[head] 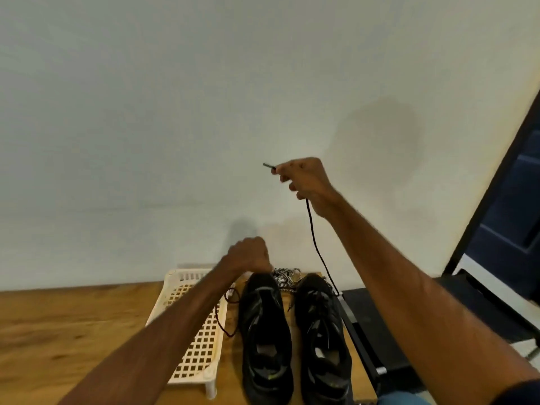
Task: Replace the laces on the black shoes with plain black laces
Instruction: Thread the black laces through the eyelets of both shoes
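Observation:
Two black shoes stand side by side on the wooden table, the left shoe and the right shoe, toes pointing away. My right hand is raised high in front of the wall and pinches the tip of a plain black lace, which hangs down to the right shoe's toe end. My left hand is curled at the toe of the left shoe, gripping it there. A second dark lace loops beside the left shoe. Black-and-white patterned laces lie piled behind the shoes.
A cream plastic lattice rack sits left of the shoes on the wooden table. Black equipment with a bar lies right of the table edge. A dark frame leans at the right. A pale wall stands close behind.

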Tool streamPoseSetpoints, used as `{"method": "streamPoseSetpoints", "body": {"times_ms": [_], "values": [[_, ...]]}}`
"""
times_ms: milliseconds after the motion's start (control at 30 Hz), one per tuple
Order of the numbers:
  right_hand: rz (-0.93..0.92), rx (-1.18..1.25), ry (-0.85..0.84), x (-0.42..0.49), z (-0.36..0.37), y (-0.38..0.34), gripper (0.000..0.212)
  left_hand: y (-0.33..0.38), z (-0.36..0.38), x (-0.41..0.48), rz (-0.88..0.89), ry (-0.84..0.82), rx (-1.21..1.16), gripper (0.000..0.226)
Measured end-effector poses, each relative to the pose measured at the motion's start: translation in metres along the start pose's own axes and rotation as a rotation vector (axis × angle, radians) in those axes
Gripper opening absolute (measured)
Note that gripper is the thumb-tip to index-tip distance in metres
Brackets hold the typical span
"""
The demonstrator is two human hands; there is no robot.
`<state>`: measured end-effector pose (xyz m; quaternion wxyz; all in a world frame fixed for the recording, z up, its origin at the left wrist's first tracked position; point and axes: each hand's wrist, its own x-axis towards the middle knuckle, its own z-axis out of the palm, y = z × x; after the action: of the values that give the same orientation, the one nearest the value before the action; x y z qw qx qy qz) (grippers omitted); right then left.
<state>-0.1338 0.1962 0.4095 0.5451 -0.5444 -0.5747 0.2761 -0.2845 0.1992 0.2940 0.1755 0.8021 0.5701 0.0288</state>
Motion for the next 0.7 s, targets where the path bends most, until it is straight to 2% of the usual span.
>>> {"method": "streamPoseSetpoints", "body": {"times_ms": [133, 300, 367, 533, 700], "values": [[0.117, -0.053, -0.093, -0.032, 0.016, 0.073, 0.015, -0.03, 0.058, -0.002, -0.039, 0.017, 0.034, 0.026], [0.279, -0.113, -0.181, -0.068, 0.033, 0.146, 0.012, -0.047, 0.095, -0.002, -0.052, 0.235, 0.086, 0.021], [0.319, -0.123, -0.22, -0.079, 0.04, 0.166, 0.012, -0.054, 0.103, -0.002, -0.055, 0.296, 0.027, 0.017], [0.253, -0.382, -0.231, -0.095, 0.056, 0.202, 0.024, -0.061, 0.118, -0.005, -0.038, 0.464, -0.093, 0.013], [0.217, -0.456, -0.225, -0.095, 0.058, 0.209, 0.025, -0.059, 0.127, -0.002, -0.08, 0.452, -0.203, 0.011]]}}
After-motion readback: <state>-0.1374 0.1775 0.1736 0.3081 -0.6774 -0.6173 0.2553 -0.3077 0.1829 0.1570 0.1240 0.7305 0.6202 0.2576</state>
